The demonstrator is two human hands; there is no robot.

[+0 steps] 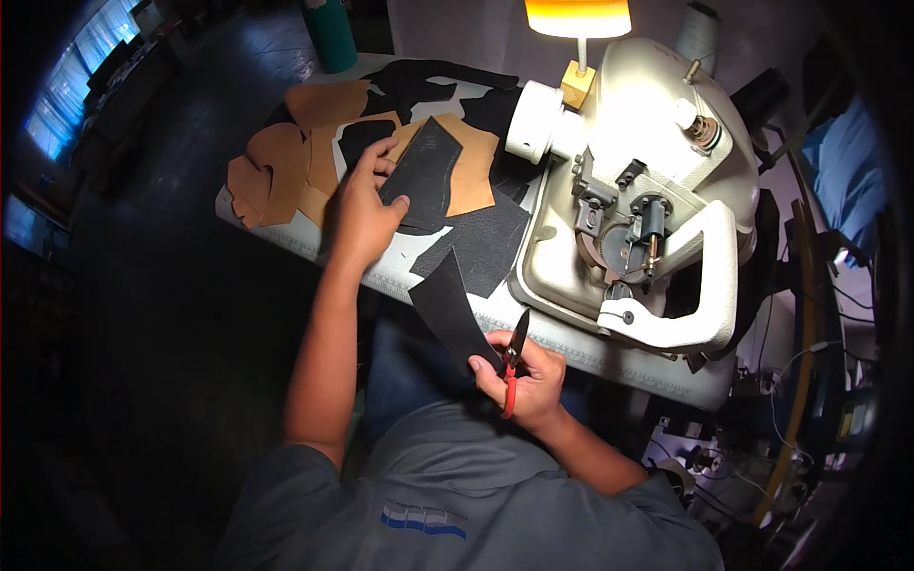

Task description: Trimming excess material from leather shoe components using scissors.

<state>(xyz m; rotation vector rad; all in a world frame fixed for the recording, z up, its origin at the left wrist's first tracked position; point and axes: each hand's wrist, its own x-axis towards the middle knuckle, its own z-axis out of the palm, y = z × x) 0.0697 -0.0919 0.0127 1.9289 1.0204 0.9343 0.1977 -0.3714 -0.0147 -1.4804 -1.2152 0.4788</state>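
My left hand reaches out over the table and pinches a dark leather piece lying on tan pieces. My right hand, near the table's front edge, grips red-handled snips with the blades pointing up. The same hand also holds the lower end of a long black leather strip that slants up toward the table. A white sewing machine stands to the right of both hands.
Tan leather pieces and black leather pieces are spread over the white table. A lit lamp hangs over the machine, a green bottle stands at the back, and cables hang at the right.
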